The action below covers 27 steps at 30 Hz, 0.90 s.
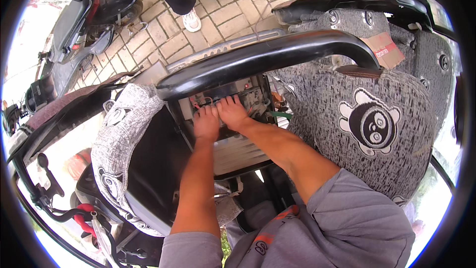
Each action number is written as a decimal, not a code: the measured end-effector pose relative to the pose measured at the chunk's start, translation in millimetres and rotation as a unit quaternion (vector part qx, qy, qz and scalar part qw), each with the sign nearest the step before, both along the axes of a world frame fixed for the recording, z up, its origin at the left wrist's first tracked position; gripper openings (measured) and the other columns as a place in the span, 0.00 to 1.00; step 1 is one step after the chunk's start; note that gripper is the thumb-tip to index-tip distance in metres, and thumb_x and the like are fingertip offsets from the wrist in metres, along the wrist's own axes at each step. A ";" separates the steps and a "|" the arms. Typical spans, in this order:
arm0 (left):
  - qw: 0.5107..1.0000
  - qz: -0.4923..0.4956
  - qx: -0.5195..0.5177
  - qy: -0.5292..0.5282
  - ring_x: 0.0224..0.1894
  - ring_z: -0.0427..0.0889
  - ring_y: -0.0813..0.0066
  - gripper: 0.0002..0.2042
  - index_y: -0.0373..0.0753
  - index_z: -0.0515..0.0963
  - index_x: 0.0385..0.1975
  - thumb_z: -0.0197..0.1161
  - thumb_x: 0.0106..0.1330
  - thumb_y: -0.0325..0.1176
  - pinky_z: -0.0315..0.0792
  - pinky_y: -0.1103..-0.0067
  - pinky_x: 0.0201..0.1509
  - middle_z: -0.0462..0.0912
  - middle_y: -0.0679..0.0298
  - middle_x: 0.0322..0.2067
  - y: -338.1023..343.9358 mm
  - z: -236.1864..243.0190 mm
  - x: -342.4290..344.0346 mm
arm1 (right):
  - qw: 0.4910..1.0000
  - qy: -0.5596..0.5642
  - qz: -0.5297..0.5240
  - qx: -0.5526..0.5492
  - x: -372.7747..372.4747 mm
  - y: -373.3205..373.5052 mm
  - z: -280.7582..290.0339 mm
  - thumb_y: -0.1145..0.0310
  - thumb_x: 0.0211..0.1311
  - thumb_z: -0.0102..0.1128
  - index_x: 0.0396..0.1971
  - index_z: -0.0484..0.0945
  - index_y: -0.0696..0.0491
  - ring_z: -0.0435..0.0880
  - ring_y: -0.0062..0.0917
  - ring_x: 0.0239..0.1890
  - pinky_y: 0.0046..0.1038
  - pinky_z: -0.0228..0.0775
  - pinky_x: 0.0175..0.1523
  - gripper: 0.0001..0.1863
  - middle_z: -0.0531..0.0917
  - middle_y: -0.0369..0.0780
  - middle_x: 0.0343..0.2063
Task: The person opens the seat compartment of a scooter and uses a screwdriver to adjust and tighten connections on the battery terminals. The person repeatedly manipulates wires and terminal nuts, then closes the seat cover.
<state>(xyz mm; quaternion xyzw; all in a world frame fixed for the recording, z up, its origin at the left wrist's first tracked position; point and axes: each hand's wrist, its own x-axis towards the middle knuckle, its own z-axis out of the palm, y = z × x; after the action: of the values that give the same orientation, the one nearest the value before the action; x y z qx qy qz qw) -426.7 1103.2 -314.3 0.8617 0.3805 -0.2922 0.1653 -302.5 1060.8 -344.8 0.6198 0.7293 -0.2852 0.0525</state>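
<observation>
red wire [194,102] lies in the open compartment [240,153], just ahead of the left hand [206,123] and slightly to its left. this hand is the nearer one; the right hand [231,112] is close beside it, on the far side from the wire. the wire's long axis i cannot tell. beyond both hands, the curved black handrail [267,54] crosses. the fingers are bent downward, but whether they grasp something, i cannot tell.
</observation>
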 end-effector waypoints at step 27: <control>0.995 0.007 0.067 -0.072 0.47 0.69 0.63 0.17 0.37 0.69 0.44 0.56 0.55 0.33 0.63 0.68 0.53 0.72 0.60 0.41 -22.4 -30.1 44.8 | 0.999 -0.029 -0.008 -0.025 40.0 -13.0 -17.5 0.72 0.32 0.67 0.42 0.69 0.57 0.71 0.39 0.48 0.38 0.56 0.60 0.29 0.73 0.45 0.40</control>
<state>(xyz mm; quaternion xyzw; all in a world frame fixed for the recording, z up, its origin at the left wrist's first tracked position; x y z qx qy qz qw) -381.9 1080.8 -344.4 0.8869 0.3922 -0.2024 0.1365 -262.4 1047.8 -362.3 0.6318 0.7152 -0.2858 0.0869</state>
